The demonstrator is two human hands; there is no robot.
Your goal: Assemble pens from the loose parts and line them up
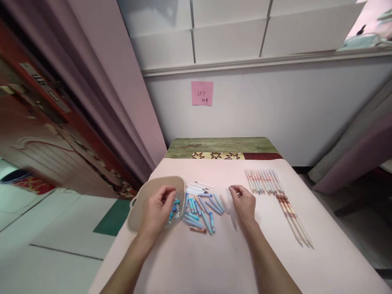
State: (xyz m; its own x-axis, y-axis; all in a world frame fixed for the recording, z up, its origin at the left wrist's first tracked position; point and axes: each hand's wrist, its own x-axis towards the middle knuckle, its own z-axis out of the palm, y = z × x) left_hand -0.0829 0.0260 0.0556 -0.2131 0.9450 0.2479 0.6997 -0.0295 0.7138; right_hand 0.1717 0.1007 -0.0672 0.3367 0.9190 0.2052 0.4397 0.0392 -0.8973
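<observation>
My left hand [157,210] is over a beige basket [137,206], thumb and fingers drawn together; whatever they hold, if anything, is too small to make out. Small blue and white pen parts [175,210] lie inside the basket. My right hand [244,203] pinches the top of a pale grey tapered pen barrel [233,218], which points down towards the table and looks slightly blurred. Between the hands, loose blue and grey pen barrels [206,216] are spread out. Thin white refills [196,188] with dark tips lie behind them, and a brown pen piece [198,230] in front.
Pens with red-brown patterned grips [263,181] lie in a row at the right, with several longer ones [294,222] nearer me. The pale tabletop [208,265] meets a wall bearing a pink note [202,93]. A purple curtain [119,90] hangs at the left.
</observation>
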